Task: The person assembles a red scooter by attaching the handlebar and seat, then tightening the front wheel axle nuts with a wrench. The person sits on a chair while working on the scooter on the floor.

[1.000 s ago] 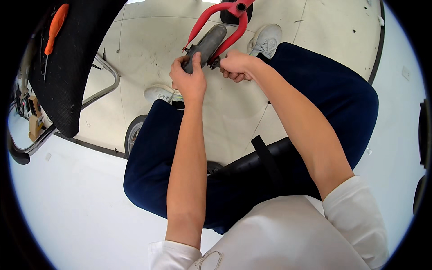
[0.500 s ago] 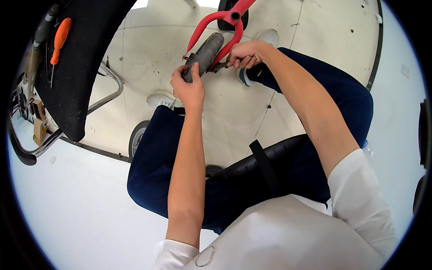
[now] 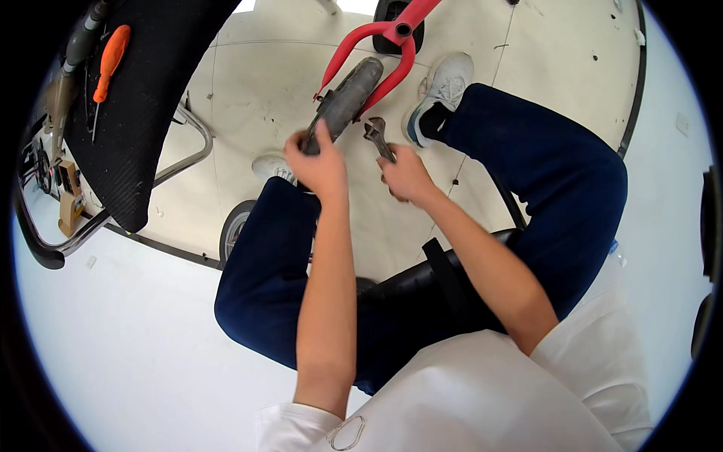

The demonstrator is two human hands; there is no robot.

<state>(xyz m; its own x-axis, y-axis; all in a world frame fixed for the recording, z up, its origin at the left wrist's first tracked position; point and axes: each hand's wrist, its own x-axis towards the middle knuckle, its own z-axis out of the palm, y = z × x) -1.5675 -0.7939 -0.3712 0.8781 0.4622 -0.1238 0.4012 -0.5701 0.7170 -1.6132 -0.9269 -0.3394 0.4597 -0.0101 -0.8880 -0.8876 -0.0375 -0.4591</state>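
Observation:
A dark grey tyred wheel [image 3: 346, 96] sits between the legs of a red fork [image 3: 405, 59]. My left hand [image 3: 322, 167] grips the near end of that wheel, thumb on top and fingers round its left side. To the right of it, my right hand [image 3: 407, 176] is closed round the handle of an adjustable wrench [image 3: 378, 135]. The wrench's jaws point up and away, a short gap from the fork's right tip. Its lower handle is hidden in my palm.
At the far left, an orange-handled screwdriver [image 3: 111, 62] lies on a black textured seat [image 3: 143, 113] with a chrome tube frame [image 3: 197, 151]. Small open cardboard boxes [image 3: 71, 203] stand below it. Another wheel [image 3: 232, 232] is beside my left knee. My shoes [image 3: 452, 79] flank the fork.
My right hand has drawn back toward me, taking the wrench away from the fork's right tip. The left hand stays at the wheel, and the view has shifted slightly.

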